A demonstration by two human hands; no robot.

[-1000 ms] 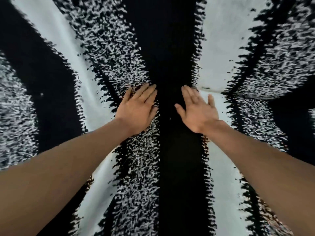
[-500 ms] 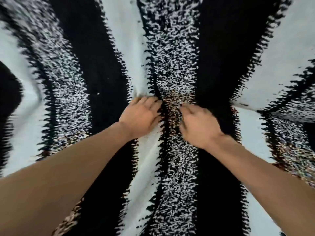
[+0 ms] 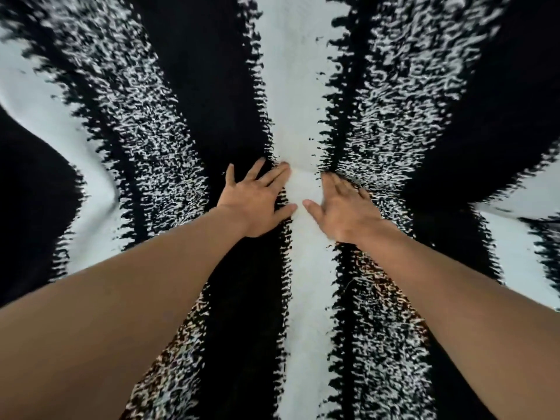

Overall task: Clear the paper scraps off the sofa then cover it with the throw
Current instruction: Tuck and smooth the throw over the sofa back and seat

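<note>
The throw (image 3: 291, 86), striped in black, white and speckled bands, fills the whole view and lies spread over the sofa, which is hidden under it. My left hand (image 3: 257, 198) rests flat on the throw with its fingers spread, at the edge of a black stripe. My right hand (image 3: 342, 204) lies flat beside it on a speckled band, fingers together, thumb out. Between the two hands runs a white stripe. The fingertips of both press into a crease where the fabric bends. No paper scraps are in view.
Folds ripple the throw at the left (image 3: 91, 177) and at the right (image 3: 500, 192). Nothing but fabric and my two forearms shows.
The stripes under my hands have shifted rightward, so a white band now lies between them. My hands went from flat to curled on the fabric and lie flat again.
</note>
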